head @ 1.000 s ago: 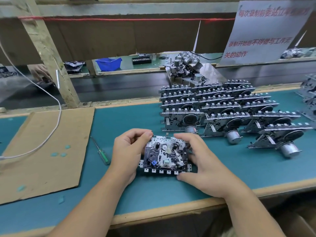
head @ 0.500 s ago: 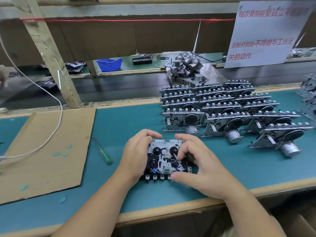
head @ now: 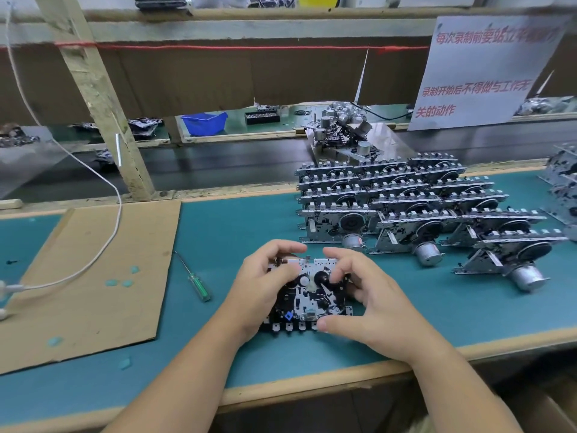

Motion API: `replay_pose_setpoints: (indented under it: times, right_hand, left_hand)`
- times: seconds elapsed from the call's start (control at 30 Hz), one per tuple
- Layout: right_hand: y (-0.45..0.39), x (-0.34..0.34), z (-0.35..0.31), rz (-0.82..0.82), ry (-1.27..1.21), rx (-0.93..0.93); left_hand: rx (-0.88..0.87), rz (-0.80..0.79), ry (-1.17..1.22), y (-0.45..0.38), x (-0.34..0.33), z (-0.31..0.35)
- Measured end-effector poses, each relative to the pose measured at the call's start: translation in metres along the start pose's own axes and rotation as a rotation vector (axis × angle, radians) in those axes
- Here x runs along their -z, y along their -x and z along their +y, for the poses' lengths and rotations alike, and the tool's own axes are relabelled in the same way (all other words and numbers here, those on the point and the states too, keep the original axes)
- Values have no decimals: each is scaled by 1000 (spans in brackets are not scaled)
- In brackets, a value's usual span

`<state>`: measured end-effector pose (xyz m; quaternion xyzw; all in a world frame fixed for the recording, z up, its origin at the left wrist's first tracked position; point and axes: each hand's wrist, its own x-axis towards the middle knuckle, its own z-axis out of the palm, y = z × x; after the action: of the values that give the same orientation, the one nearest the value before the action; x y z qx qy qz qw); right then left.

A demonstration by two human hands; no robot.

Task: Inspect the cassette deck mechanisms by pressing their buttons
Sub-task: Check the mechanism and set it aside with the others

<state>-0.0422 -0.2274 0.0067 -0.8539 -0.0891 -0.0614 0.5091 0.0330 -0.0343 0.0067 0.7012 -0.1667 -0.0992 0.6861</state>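
One cassette deck mechanism, black and silver with a row of white buttons along its near edge, lies on the teal table near the front. My left hand grips its left side, thumb across the top. My right hand grips the right side, fingers curled over the reels and thumb tip at the near buttons. Several more mechanisms with round silver motors stand in rows behind and to the right.
A green-handled screwdriver lies left of my hands, next to a cardboard sheet crossed by a white cable. A dark conveyor belt runs behind the teal table. A white sign hangs top right.
Both hands slid further onto the mechanism. The left thumb moved over its top and the right fingers curled onto the reels; the mechanism tilted flatter and shifted slightly right.
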Motion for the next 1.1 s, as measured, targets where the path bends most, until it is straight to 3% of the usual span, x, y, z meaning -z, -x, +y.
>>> replay_pose_setpoints:
  times: [0.1, 0.17, 0.33, 0.4, 0.53, 0.63, 0.8, 0.97, 1.1]
  right_hand:
    - [2, -1, -4, 39, -12, -13]
    - [6, -10, -12, 149, -1, -11]
    - [26, -62, -37, 506, 536, -96]
    - [28, -68, -44, 514, 692, -155]
    - [21, -65, -59, 342, 824, -429]
    - [20, -72, -62, 360, 714, -449]
    - [26, -84, -57, 554, 419, -410]
    - [26, -89, -56, 664, 339, -370]
    - [28, -86, -59, 651, 426, -371]
  left_hand:
    - [20, -15, 32, -1, 1, 1]
    - [18, -14, 44, -2, 3, 0]
    - [10, 52, 83, -2, 2, -1]
    - [19, 73, 94, 0, 2, 0]
    - [45, 61, 96, 4, 1, 3]
    - [27, 72, 59, 6, 2, 5]
    - [18, 91, 54, 4, 4, 2]
    - [13, 60, 48, 4, 4, 3]
    - [13, 63, 60, 5, 3, 5]
